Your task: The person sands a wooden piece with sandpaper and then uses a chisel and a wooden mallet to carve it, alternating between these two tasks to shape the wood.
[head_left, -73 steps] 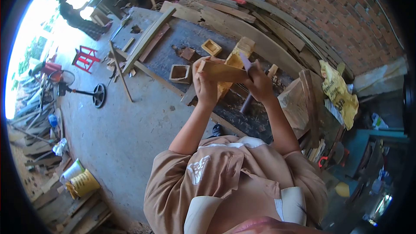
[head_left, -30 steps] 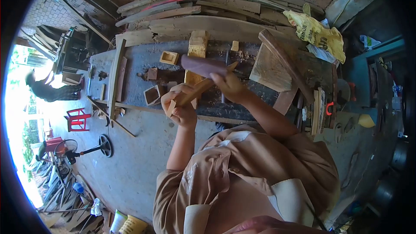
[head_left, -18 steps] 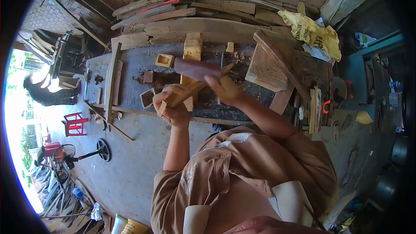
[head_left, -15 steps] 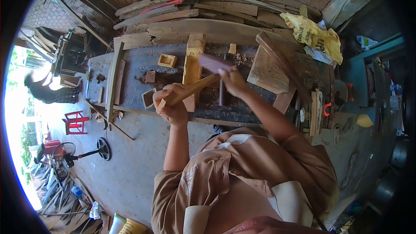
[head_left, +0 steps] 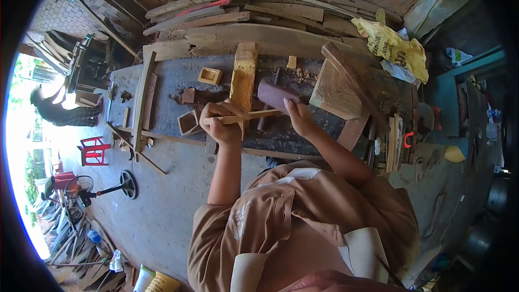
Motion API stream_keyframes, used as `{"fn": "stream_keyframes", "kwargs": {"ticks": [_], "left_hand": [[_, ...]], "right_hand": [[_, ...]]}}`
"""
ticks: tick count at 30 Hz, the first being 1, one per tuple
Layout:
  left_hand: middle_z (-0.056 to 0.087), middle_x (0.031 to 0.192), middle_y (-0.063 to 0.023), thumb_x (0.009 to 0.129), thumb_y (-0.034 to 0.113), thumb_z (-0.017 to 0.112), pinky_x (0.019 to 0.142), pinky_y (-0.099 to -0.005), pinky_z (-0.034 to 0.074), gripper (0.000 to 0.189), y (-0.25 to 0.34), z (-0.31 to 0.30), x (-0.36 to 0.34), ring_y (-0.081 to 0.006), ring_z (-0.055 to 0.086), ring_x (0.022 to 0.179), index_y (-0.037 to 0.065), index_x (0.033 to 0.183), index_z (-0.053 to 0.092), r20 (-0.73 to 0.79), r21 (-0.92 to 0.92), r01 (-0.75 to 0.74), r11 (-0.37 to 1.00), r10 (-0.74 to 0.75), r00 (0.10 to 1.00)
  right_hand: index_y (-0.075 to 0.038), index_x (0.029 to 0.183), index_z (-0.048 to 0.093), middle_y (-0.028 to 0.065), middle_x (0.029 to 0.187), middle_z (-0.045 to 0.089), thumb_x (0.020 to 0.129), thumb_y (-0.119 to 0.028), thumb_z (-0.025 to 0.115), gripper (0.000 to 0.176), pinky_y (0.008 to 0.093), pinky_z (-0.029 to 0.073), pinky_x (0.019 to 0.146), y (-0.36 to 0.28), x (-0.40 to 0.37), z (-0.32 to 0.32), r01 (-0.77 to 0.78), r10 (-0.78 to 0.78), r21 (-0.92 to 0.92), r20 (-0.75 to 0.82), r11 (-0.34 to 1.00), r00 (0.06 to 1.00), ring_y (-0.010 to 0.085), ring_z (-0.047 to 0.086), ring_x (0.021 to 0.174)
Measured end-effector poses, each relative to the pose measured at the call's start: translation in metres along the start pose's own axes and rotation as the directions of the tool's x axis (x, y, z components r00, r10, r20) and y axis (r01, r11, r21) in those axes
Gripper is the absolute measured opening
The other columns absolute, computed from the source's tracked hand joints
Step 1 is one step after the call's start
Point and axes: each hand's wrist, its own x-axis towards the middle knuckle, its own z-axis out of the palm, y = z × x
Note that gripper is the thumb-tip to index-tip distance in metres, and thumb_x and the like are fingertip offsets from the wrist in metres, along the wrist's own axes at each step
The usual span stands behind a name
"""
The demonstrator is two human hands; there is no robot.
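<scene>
two hands work over one workbench (head_left: 162, 84). the left hand (head_left: 224, 125) is clenched round one thin wooden strip (head_left: 254, 114), held level above the bench's near edge. the right hand (head_left: 300, 120) grasps one dark wooden block (head_left: 273, 93) at the strip's other end. two small boxes sit on the bench, a far box (head_left: 209, 75) and a near box (head_left: 188, 122), beside one yellow beam (head_left: 244, 75).
</scene>
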Motion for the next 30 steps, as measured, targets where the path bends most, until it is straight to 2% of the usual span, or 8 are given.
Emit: {"fn": "stream_keyframes", "kwargs": {"ticks": [7,13,16,18,22,25,28,30], "left_hand": [[0.048,0.047,-0.0143,0.078,0.038,0.038,0.044,-0.0303,0.036,0.035,0.021,0.008,0.026,-0.0224,0.044,0.035,0.007,0.062,0.037,0.119,-0.117,-0.19,0.975,0.203,0.972],[0.047,0.046,-0.0144,0.079,0.041,0.038,0.042,-0.0305,0.037,0.039,0.0,0.011,0.025,-0.0224,0.044,0.034,0.006,0.061,0.037,0.085,-0.142,-0.211,0.967,0.224,0.971],[0.047,0.046,-0.0134,0.079,0.055,0.039,0.04,-0.0273,0.038,0.053,-0.003,0.015,0.021,-0.0213,0.043,0.031,0.006,0.057,0.037,0.069,-0.064,-0.197,0.978,0.201,0.977],[0.047,0.046,-0.0129,0.077,0.057,0.041,0.04,-0.0271,0.039,0.055,-0.001,0.019,0.021,-0.0212,0.044,0.032,0.006,0.058,0.037,0.091,-0.035,-0.195,0.98,0.198,0.976],[0.047,0.047,-0.0115,0.07,0.066,0.045,0.04,-0.0263,0.041,0.062,-0.002,0.019,0.018,-0.0207,0.046,0.035,0.006,0.059,0.036,0.156,0.024,-0.171,0.985,0.166,0.974],[0.048,0.049,-0.0106,0.066,0.069,0.045,0.04,-0.0267,0.041,0.064,-0.001,0.023,0.013,-0.0205,0.047,0.036,0.006,0.061,0.037,0.14,0.058,-0.186,0.981,0.177,0.974],[0.048,0.05,-0.0096,0.062,0.068,0.048,0.041,-0.0272,0.042,0.063,-0.002,0.018,0.01,-0.0205,0.047,0.037,0.006,0.062,0.037,0.107,0.067,-0.175,0.982,0.168,0.98],[0.048,0.05,-0.009,0.058,0.067,0.051,0.041,-0.0266,0.041,0.063,-0.003,0.009,0.01,-0.0203,0.048,0.038,0.006,0.063,0.038,0.113,0.026,-0.167,0.986,0.163,0.98]], "right_hand": [[0.007,0.078,0.05,0.0158,0.065,0.051,0.088,-0.04,0.033,0.052,0.0323,0.038,0.063,-0.015,0.026,0.001,0.07,-0.014,0.254,-0.214,0.965,0.977,0.0138,0.047,0.067],[0.007,0.082,0.051,0.0146,0.069,0.054,0.088,-0.042,0.032,0.053,0.0328,0.039,0.066,-0.011,0.036,-0.012,-0.132,0.138,0.084,-0.078,0.988,0.987,0.0173,0.051,0.069],[0.007,0.084,0.052,0.0192,0.068,0.053,0.089,-0.04,0.032,0.052,0.0334,0.039,0.064,-0.005,0.035,0.001,0.13,-0.097,0.167,-0.195,0.977,0.976,0.0196,0.053,0.068],[0.006,0.088,0.053,0.0199,0.073,0.055,0.089,-0.035,0.035,0.045,0.0331,0.039,0.066,-0.006,0.031,0.0,-0.078,0.085,0.159,-0.035,0.984,0.996,0.02,0.054,0.074],[0.004,0.095,0.052,0.0178,0.082,0.056,0.088,-0.029,0.039,0.036,0.0326,0.04,0.069,-0.067,0.003,-0.01,0.076,-0.082,0.128,0.046,0.989,0.996,0.0201,0.053,0.079],[0.003,0.101,0.049,0.0174,0.09,0.054,0.089,-0.024,0.039,0.031,0.0317,0.04,0.075,-0.108,-0.005,-0.015,-0.006,-0.09,0.506,0.165,0.863,0.982,0.0231,0.052,0.082],[0.002,0.103,0.049,0.0203,0.092,0.053,0.09,-0.023,0.034,0.032,0.0319,0.037,0.081,-0.075,0.002,-0.009,0.275,-0.277,0.163,-0.005,0.948,0.961,0.0272,0.053,0.081],[0.002,0.104,0.048,0.0208,0.095,0.053,0.089,-0.023,0.035,0.032,0.0324,0.038,0.081,-0.008,0.023,-0.009,0.085,-0.075,-0.096,0.105,0.992,0.992,0.0275,0.052,0.085]]}}
